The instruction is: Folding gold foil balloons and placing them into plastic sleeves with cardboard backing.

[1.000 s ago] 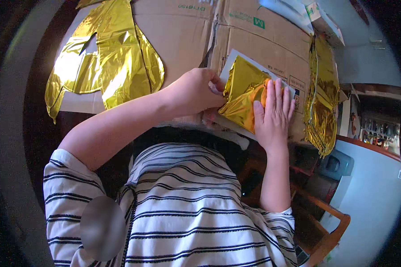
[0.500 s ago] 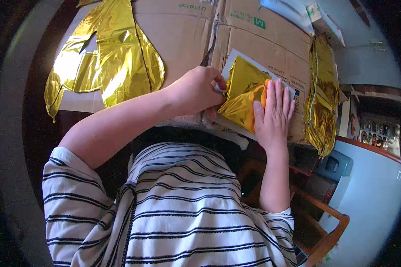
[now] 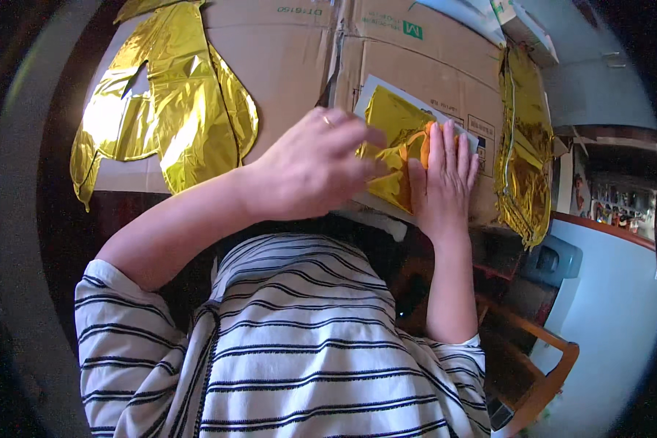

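Since the earlier frame our left hand [image 3: 310, 171] has lifted off the foil. Cardboard surface [image 3: 292, 66]; large gold foil balloon [image 3: 168, 109] lying left; folded gold foil [image 3: 394, 142] under our flat, open right hand [image 3: 442, 182]; left fingers loosely curled, gripping nothing.

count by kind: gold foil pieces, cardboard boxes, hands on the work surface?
Flat gold foil balloons: 2, the large one at left, the crumpled one at right
Folded gold foil piece on its white card: 1, under left hand and right hand
Cardboard boxes: 2
Hands: 2
Total: 7
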Available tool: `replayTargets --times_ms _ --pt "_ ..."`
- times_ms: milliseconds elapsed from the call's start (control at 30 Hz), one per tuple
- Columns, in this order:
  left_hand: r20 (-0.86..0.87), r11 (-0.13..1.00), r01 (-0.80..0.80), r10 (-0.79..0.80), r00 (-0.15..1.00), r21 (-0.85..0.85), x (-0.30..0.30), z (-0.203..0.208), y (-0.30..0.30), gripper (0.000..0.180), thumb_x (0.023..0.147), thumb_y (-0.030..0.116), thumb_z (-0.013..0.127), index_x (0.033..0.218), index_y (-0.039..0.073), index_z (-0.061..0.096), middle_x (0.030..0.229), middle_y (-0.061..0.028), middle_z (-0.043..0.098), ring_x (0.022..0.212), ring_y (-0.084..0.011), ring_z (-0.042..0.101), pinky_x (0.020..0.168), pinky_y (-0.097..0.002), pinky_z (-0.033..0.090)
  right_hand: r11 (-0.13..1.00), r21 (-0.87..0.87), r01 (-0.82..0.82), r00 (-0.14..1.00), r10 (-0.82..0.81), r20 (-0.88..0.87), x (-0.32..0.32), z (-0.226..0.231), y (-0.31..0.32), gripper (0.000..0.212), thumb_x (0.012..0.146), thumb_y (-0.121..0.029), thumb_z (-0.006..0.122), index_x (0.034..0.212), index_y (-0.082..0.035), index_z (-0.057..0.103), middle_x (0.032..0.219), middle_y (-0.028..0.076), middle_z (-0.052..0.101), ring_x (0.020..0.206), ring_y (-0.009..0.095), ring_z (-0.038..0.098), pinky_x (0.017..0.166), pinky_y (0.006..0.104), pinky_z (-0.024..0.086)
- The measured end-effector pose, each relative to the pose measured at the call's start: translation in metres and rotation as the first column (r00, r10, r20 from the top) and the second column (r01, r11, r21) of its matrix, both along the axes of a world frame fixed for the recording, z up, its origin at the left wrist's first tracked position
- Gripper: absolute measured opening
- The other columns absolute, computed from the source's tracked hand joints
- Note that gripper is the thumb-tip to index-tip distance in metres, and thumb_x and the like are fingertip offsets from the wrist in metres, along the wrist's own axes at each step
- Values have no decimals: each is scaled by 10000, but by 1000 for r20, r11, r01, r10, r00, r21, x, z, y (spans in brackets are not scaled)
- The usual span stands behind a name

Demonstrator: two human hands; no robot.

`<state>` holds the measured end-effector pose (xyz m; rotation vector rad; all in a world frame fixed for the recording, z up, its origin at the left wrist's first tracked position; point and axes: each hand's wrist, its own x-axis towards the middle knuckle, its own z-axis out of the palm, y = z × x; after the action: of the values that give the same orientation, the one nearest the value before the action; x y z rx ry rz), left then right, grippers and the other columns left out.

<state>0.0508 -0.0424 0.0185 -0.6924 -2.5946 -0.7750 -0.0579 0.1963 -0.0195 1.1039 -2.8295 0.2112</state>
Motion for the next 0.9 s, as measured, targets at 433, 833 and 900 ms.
replayTargets --times_ms 433,833,900 --pt "242 954 101 -32 970 -282 50 -23 -13 769 834 403 696 1492 106 428 1547 -109 409 1444 -286 371 1211 -531 202 1000 -20 -18 999 17 -29 1 0 -1 675 1005 -450 452 1535 -56 312 1611 195 255 1464 451 229 1185 624 94" --pt "40 977 -215 215 976 -10 -26 3 38 603 895 349 670 1360 -4 520 1377 -222 535 1312 -394 483 1132 -527 334 999 -25 -27 998 26 -59 3 -1 0 692 990 -442 479 1539 -60 300 1611 193 251 1462 454 233 1183 626 108" --pt "-41 965 -260 258 965 -44 -43 -11 57 662 924 433 602 1371 -45 498 1399 -254 510 1338 -414 452 1147 -525 305 997 -49 -63 994 58 -94 1 -4 5 698 984 -429 488 1542 -58 292 1614 191 244 1465 453 227 1184 626 102"
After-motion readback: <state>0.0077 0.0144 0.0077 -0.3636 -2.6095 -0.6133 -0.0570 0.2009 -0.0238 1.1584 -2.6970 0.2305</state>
